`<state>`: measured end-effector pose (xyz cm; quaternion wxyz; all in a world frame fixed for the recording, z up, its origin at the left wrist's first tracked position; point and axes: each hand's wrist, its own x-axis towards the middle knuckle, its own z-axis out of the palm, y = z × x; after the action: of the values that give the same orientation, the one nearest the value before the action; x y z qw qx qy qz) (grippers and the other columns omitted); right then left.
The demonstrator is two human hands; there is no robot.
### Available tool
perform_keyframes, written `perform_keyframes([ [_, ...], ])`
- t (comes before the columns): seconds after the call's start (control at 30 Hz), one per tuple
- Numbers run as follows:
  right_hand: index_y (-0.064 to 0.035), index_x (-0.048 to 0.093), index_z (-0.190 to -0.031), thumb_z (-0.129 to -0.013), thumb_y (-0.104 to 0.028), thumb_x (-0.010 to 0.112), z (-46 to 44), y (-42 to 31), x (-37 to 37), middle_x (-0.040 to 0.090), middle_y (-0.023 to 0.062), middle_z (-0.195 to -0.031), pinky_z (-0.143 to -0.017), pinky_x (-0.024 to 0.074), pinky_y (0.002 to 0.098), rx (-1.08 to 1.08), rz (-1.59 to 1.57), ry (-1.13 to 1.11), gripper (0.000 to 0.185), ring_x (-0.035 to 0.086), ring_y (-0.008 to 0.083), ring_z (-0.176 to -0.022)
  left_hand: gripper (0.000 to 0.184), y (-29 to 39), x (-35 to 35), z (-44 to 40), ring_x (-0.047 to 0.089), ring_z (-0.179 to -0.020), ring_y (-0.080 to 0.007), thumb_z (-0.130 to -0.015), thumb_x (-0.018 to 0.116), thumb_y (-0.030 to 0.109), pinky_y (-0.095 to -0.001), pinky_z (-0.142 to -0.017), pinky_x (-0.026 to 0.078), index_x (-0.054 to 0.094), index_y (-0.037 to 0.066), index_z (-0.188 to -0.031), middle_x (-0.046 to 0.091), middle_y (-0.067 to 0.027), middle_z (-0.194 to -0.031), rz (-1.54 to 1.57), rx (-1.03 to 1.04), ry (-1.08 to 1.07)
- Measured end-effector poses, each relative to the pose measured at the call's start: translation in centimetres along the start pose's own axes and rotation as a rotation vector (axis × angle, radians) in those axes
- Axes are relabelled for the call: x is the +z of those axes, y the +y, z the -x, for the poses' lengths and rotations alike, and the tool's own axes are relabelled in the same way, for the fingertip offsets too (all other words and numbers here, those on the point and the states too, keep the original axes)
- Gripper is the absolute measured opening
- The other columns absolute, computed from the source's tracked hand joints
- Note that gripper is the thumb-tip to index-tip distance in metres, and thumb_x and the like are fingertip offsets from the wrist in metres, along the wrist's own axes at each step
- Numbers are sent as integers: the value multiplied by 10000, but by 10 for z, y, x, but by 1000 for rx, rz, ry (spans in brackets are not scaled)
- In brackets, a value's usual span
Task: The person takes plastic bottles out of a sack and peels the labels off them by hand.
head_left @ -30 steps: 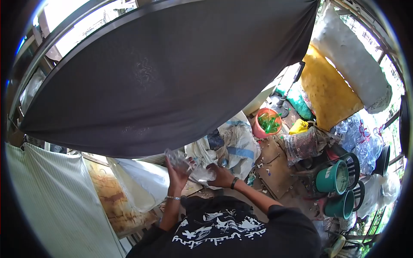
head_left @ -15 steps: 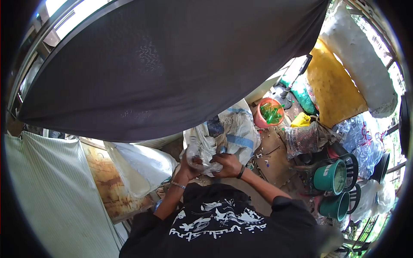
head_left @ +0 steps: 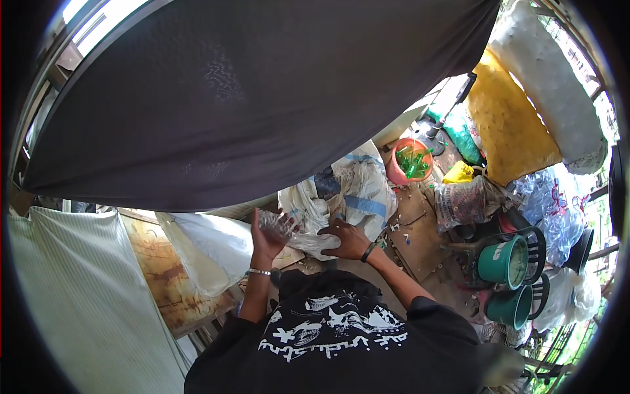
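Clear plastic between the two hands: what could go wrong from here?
The clear plastic could slip, since the fingers of the left hand look spread rather than wrapped tightly round it. If dropped, it may be hard to pick out against the pale sack beyond the right hand. The dark cloth fills much of the view, so reaching farther forward might hide the work.

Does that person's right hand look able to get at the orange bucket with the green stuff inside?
Probably not without leaning or stepping: the orange bucket sits beyond the right hand, with the blue-striped white sack partly between. That hand also seems busy with clear plastic.
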<state>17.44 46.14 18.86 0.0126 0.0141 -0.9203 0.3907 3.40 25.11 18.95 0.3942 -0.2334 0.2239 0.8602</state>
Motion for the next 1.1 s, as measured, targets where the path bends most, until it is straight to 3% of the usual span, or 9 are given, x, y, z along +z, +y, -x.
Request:
perform_keyframes([
  [0.1, -165, 680, -1092, -667, -408, 770, -1, -2, 0, 617, 125, -1072, -838, 500, 404, -50, -62, -71, 498, 614, 301, -979, 684, 1, 7, -1, 428, -597, -201, -797, 478, 719, -315, -547, 320, 586, 49, -713, 474, -53, -635, -154, -30, -75],
  [0.23, -141, 679, -1107, -674, -320, 793, -12, 10, -24, 621, 135, -1111, -912, 469, 395, -182, -159, -191, 482, 592, 310, -1044, 689, -9, -3, -8, 368, -465, -177, -809, 459, 725, -301, -484, 307, 521, 76, -587, 392, -36, -502, -355, -265, -20],
  [0.47, -71, 601, -1137, -638, -223, 827, -30, 22, -12, 613, 134, -1162, -929, 454, 397, -276, -162, -374, 569, 580, 297, -1079, 557, -48, -48, -21, 422, -416, -94, -827, 553, 641, -207, -389, 319, 509, 134, -600, 456, 3, -506, -516, -644, -132],
  [0.53, -91, 580, -1107, -623, -230, 827, -28, 31, -2, 634, 177, -1038, -855, 476, 422, -171, -170, -291, 560, 606, 338, -985, 496, -52, -29, -20, 435, -406, -84, -855, 556, 600, -209, -383, 349, 515, 156, -641, 450, 27, -506, -686, -421, 161],
  [0.6, -95, 553, -1072, -619, -250, 828, -24, 35, 6, 634, 179, -941, -790, 483, 436, -84, -145, -154, 553, 622, 357, -909, 441, -36, -54, -53, 453, -423, -67, -863, 540, 611, -199, -401, 381, 541, 186, -745, 479, 50, -557, -540, -371, 39],
  [0.7, -68, 576, -1047, -606, -237, 846, -22, 31, 7, 640, 144, -995, -815, 495, 395, 15, -130, -41, 543, 627, 323, -929, 592, 0, -52, -69, 597, -761, -162, -794, 538, 711, -322, -633, 535, 573, 148, -975, 579, -36, -807, -235, -155, 159],
  [0.8, -56, 604, -1037, -639, -296, 844, -20, 50, 32, 653, 154, -983, -810, 497, 388, 100, -195, 224, 523, 642, 302, -905, 664, 19, -45, -73, 591, -934, -311, -766, 596, 687, -491, -861, 508, 517, 136, -1128, 578, -134, -1078, -236, -120, 77],
  [0.9, 59, 560, -1150, -712, -472, 774, -15, 73, 49, 659, 158, -972, -571, 540, 340, 746, -552, 19, 721, 685, 230, -715, 707, -1, -61, -105, 565, -1031, -345, -785, 623, 631, -521, -902, 483, 445, 111, -1229, 510, -168, -1250, -341, -138, 120],
  [1.1, 52, 563, -1114, -744, -503, 736, 2, 107, 100, 606, 145, -984, -502, 549, 329, 1169, -1087, 256, 689, 650, 250, -642, 859, -78, -97, -139, 579, -999, -327, -838, 627, 523, -494, -877, 498, 196, 129, -1468, 483, -151, -1272, -648, -402, 107],
])
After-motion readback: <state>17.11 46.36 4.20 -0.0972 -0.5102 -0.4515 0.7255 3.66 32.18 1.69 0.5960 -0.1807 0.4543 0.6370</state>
